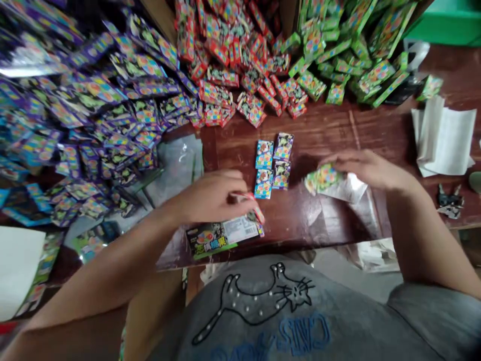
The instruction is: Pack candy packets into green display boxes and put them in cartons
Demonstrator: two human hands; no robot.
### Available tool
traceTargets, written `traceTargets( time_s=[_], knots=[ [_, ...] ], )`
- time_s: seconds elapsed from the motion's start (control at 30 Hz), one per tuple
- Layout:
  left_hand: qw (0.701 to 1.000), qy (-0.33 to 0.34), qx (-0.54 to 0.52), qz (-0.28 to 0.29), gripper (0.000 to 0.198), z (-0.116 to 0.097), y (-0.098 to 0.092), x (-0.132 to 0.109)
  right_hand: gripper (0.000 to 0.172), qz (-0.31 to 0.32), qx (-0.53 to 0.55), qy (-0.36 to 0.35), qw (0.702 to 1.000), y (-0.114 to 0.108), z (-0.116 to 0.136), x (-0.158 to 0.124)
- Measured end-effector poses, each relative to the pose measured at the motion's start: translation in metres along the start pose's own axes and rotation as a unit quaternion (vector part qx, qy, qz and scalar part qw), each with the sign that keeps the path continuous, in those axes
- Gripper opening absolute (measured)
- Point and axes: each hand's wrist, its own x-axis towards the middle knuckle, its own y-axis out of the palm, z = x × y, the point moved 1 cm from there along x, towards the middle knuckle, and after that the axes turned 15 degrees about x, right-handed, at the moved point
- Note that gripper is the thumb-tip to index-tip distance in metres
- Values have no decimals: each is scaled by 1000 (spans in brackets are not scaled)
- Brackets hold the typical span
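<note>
My left hand [216, 195] is closed around a small red candy box [258, 213], its fingers curled over the top. Beneath it on the table lies a black printed packet [205, 240] with a white barcode label, and a bit of purple shows by its edge. My right hand [361, 165] grips a green candy box [325, 178], smeared by motion; whether there is more than one cannot be told. Between the hands stand two columns of small boxes: blue boxes [263, 183] on the left and purple boxes [281, 174] on the right.
Heaped at the back are purple boxes [139, 108], red boxes [251, 108] and green boxes [336, 93]. Clear plastic bags [180, 158] lie at left. Folded papers [447, 133] and keys [450, 200] sit at right, below a green bin [443, 25].
</note>
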Motion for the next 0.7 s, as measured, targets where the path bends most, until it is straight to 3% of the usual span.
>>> traceTargets(
  time_s=[0.07, 0.1, 0.2, 0.27, 0.33, 0.4, 0.47, 0.57, 0.7],
  knots=[
    [996, 69, 4, 58, 44, -32, 19, 10, 41, 115, -34, 2, 993, 29, -8, -34],
    [993, 91, 13, 72, 44, -45, 30, 15, 44, 130, -66, -6, 989, 42, -12, -49],
    [993, 71, 87, 47, 41, -70, 56, 19, 52, 43, -216, -14, 975, 69, -21, -88],
    [991, 26, 130, 11, 62, -78, 66, 11, 61, -17, -305, -33, 952, 79, -22, -109],
    [991, 7, 134, -3, 86, -85, 74, 2, 76, -36, -326, -62, 942, 90, -21, -122],
    [992, 11, 126, 2, 93, -92, 83, -5, 95, -57, -313, -65, 946, 105, -21, -125],
    [992, 5, 124, 4, 88, -99, 93, -8, 108, -100, -311, -45, 944, 123, -23, -121],
    [993, -11, 121, 1, 77, -104, 101, -7, 104, -115, -311, -68, 941, 141, -28, -110],
    [993, -15, 115, -3, 72, -103, 102, -10, 93, -36, -293, -149, 944, 136, -26, -104]
  ],
)
